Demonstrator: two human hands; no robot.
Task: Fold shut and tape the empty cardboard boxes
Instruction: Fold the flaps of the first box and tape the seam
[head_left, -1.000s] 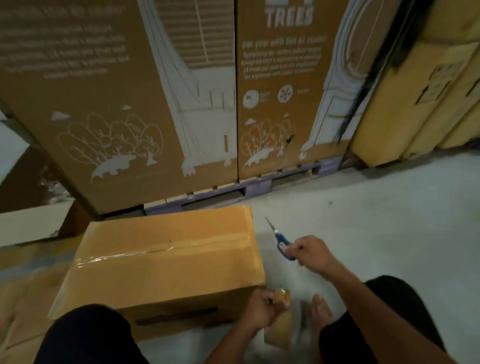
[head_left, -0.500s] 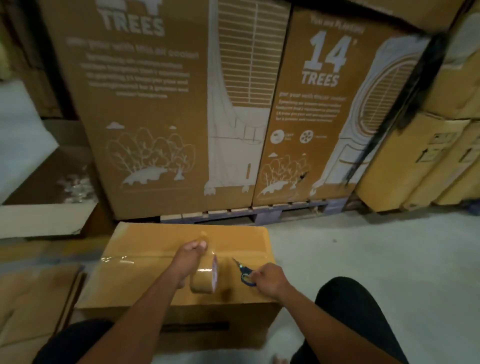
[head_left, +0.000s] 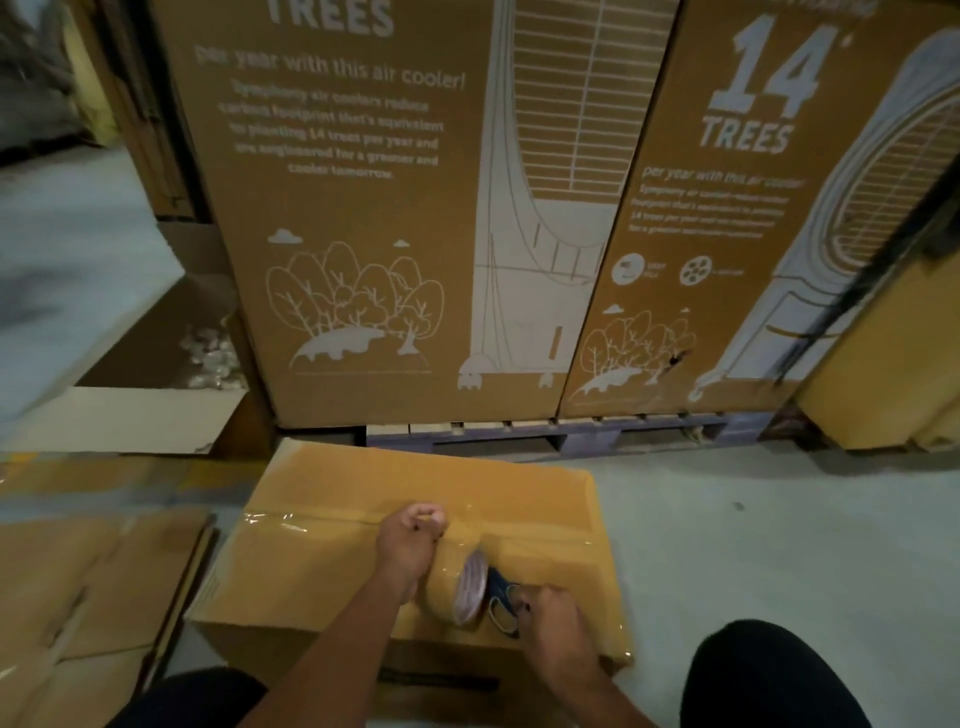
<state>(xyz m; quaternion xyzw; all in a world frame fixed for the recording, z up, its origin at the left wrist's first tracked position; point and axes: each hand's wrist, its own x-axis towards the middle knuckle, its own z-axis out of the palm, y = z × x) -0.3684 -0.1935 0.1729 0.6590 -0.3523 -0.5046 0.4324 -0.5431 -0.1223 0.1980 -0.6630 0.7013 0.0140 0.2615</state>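
head cam | looks forward-down, close over hands (head_left: 550, 621) | faces stacked cartons (head_left: 363, 208)

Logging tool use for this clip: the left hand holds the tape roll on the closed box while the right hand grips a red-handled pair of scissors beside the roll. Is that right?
Not quite: the head view shows the scissors have blue handles, not red. The rest stands: the left hand holds the tape roll on the closed box, and the right hand grips the scissors beside the roll.

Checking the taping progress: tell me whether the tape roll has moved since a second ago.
Yes. The tape roll, gripped by the left hand, went from the floor at the cardboard box's near corner up onto its top.
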